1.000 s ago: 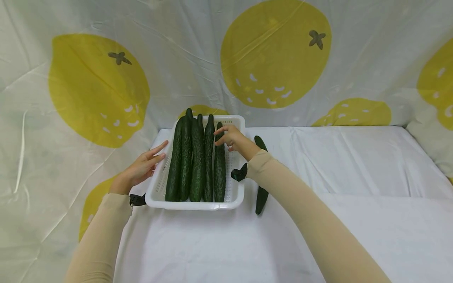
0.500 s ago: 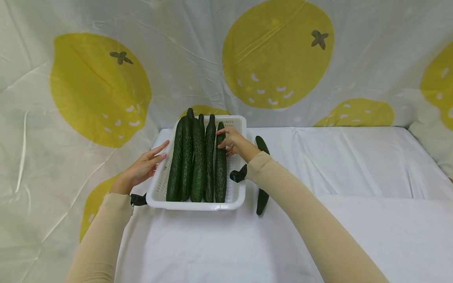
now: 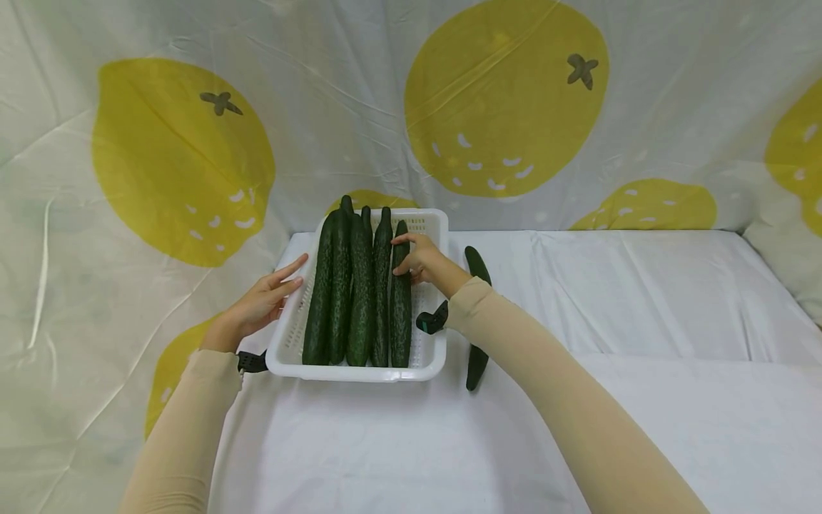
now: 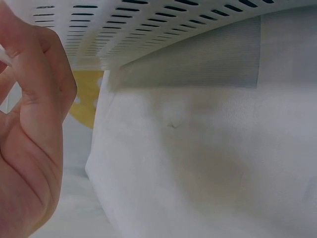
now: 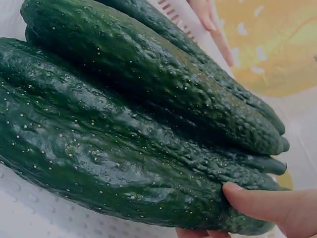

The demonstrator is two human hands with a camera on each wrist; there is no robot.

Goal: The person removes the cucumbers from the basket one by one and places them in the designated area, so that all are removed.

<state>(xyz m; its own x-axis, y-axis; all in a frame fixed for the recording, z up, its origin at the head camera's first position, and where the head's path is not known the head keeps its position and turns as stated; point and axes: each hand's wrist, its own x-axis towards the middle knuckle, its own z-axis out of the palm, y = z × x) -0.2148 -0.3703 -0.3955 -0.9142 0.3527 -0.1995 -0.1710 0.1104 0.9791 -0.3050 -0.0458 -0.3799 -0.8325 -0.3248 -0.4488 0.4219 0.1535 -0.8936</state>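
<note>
A white plastic basket (image 3: 362,373) holds several long dark green cucumbers (image 3: 361,300) lying side by side. My right hand (image 3: 424,260) reaches in from the right and pinches the rightmost cucumber (image 3: 401,321) near its far end. In the right wrist view its thumb (image 5: 257,203) lies across that cucumber (image 5: 104,168), with fingertips showing underneath. My left hand (image 3: 263,303) rests at the basket's left side, thumb and index finger stretched toward the rim. From the left wrist, the hand (image 4: 34,109) appears beside the slotted basket wall (image 4: 133,25); some fingers are partly out of frame.
One more cucumber (image 3: 477,364) lies on the white-covered table (image 3: 642,421) to the right of the basket, partly hidden by my right forearm. Behind stands a white curtain (image 3: 334,107) printed with big yellow lemons.
My right thumb and fingers have closed in on the rightmost cucumber, having been spread over it a second ago. My left hand and the basket stay nearly in place.
</note>
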